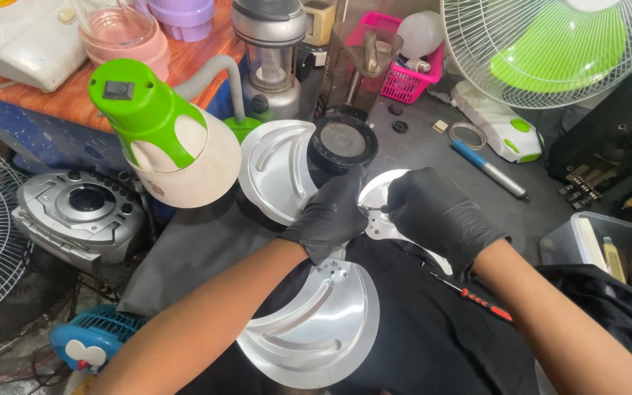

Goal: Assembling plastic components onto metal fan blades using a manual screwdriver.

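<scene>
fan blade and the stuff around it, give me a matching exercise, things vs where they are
Things:
1. metal fan blade
2. red-handled screwdriver
3. silver CD player
4. pink basket

Places:
A. far side of the bench, by the white fan guard
B. under both gloved hands
C. low at the left
D. on the black cloth, by the right forearm

Pairs: 1-B, 2-D, 3-C, 4-A
</scene>
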